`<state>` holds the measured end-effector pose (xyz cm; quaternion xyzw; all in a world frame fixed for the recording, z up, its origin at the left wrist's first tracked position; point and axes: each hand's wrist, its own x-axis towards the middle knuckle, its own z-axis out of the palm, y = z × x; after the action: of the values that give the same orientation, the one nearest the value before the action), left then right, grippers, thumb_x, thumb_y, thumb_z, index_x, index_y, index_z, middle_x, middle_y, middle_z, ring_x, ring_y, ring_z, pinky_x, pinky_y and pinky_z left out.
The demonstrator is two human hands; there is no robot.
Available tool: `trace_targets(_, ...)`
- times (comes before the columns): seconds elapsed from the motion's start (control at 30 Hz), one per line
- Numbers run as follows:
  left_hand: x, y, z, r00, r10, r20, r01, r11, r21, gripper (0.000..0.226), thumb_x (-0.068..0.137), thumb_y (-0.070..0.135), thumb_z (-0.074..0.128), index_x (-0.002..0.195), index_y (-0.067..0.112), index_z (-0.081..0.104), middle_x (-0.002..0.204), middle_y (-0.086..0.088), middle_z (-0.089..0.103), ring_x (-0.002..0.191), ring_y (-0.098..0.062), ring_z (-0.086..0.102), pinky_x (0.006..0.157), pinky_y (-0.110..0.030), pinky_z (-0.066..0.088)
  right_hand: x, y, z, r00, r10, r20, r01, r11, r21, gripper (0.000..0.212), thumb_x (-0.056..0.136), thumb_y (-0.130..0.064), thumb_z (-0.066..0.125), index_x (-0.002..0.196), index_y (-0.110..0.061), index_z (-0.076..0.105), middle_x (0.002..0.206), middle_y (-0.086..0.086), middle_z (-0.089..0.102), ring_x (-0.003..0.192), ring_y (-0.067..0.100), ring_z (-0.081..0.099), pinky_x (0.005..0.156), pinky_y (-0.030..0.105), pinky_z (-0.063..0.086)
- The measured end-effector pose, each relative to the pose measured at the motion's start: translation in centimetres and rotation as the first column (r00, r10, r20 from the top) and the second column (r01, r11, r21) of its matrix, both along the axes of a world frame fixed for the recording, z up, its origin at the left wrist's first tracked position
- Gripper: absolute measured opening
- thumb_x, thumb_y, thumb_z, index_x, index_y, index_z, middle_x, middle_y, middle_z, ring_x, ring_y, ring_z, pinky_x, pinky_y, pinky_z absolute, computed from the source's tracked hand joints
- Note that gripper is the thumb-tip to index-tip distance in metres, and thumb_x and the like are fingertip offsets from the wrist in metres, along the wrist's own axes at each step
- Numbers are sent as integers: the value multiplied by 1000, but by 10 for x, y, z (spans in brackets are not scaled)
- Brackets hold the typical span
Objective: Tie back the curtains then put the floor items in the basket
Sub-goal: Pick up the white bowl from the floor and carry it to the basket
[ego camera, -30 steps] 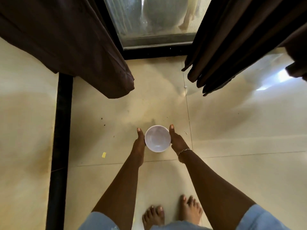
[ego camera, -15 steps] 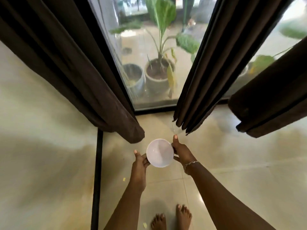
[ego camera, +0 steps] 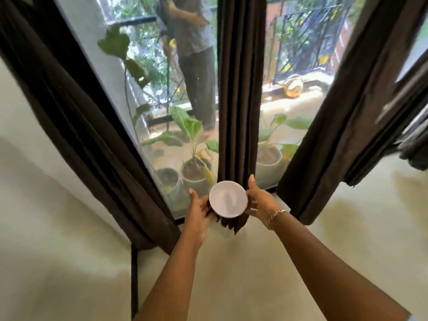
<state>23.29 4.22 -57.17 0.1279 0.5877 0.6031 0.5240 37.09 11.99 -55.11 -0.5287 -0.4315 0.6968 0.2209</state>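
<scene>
Head view, items as logged.

1. White bowl (ego camera: 228, 198): looked empty, mouth up, held off the floor (ego camera: 347, 251) between both my hands, in front of the hem of the middle curtain (ego camera: 240, 89) and near the floor's edge at the window glass (ego camera: 162, 66).
2. My left hand (ego camera: 199, 210) gripped the bowl, thumb at its left rim and fingers curled beneath it.
3. My right hand (ego camera: 260, 201) gripped it too, thumb raised along the right rim, fingers spread under the base, bracelet (ego camera: 275, 215) at the wrist.
4. Left curtain (ego camera: 76, 126), middle curtain and right curtain (ego camera: 335, 126): dark, each hanging gathered; no tie-back could be made out.
5. Potted plants (ego camera: 194, 158) stood behind the glass.
6. Basket: not in view.

Step, as I judged it: the floor-items part, with the bowl lifted and in carry. The next move called for turning from the window to find the basket, keeping the bowl level in both hands — then lowering it in, not dropping it.
</scene>
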Motion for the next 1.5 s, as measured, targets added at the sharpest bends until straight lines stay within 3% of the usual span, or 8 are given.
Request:
trace_targets(0.13,44,39,35,997,-80,-2,80,996,36,74,92,59,21,133,2,44,136,-13,50,130,-25,43,107,-37,33,51,30,34,994,-96,-46,99,993,70,54,89,-61,35,89,-12,59,96,9,62,94,26,59,83,37,52)
trace_targets(0.27,108,85,56,989,-145,-15,145,985,94,76,92,59,22,134,0,42,138,-14,47,131,-26,41,108,-37,33,117,65,58,978,-196,-69,202,973,109,55,89,-60,35,75,-11,58,83,7,63,79,21,60,58,29,50)
trace_targets(0.43,205,145,76,978,-210,18,205,968,147,71,93,56,23,129,0,48,120,-10,56,115,-22,52,94,-31,44,218,117,72,958,-277,-78,286,947,148,79,90,-59,34,118,12,53,119,32,55,114,39,53,97,41,45)
trace_targets(0.67,335,222,86,948,-319,-9,317,936,153,71,92,58,25,130,2,47,131,-14,53,123,-26,48,102,-35,37,353,169,94,926,-360,-116,377,908,183,55,87,-64,32,87,-13,51,77,3,52,70,16,51,59,24,40)
trace_targets(0.87,423,282,100,892,-447,-63,451,874,183,70,91,60,24,118,3,56,109,-7,59,97,-16,56,86,-29,43,443,196,111,878,-472,-75,476,848,233,87,86,-67,31,116,11,53,118,39,49,121,53,41,106,61,28)
trace_targets(0.97,463,315,104,863,-496,-91,505,844,184,61,91,60,25,104,9,57,103,-5,61,96,-17,57,89,-30,44,483,220,110,826,-552,-117,562,789,247,87,87,-63,33,123,15,46,129,34,46,85,24,51,94,48,49)
trace_targets(1.07,502,352,102,829,-551,-96,558,807,193,67,91,59,24,111,3,56,107,-9,61,106,-22,55,99,-34,41,523,250,104,789,-594,-157,614,751,245,81,87,-62,34,120,10,52,114,21,61,89,18,59,82,30,47)
trace_targets(1.5,654,574,106,747,-651,-137,664,716,217,59,92,55,29,95,7,63,90,-4,65,88,-13,59,89,-29,44,663,449,107,679,-727,-98,722,637,272,64,89,-57,36,97,0,63,116,25,60,102,30,60,99,37,46)
